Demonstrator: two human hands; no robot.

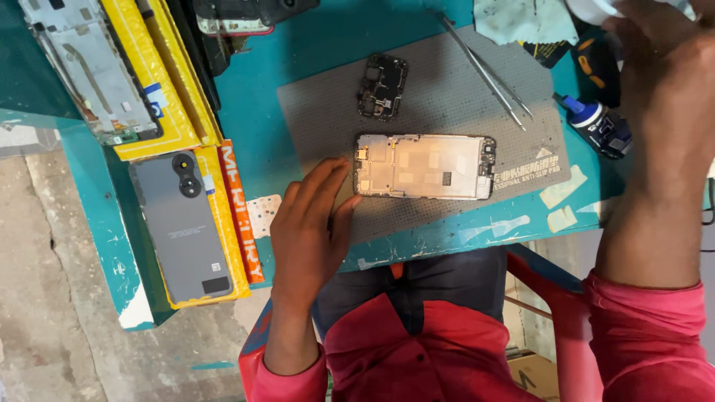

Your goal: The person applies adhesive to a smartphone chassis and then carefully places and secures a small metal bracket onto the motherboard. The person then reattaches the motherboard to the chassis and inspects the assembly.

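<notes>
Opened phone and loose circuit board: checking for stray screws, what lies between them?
Head view: only bare grey mat between opened phone and circuit board.

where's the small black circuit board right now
In the head view, the small black circuit board lies on the grey mat, just above the opened phone frame, left of the tweezers.

Left hand [309,227] steadies opened phone frame [424,166] on mat [447,82].
</notes>
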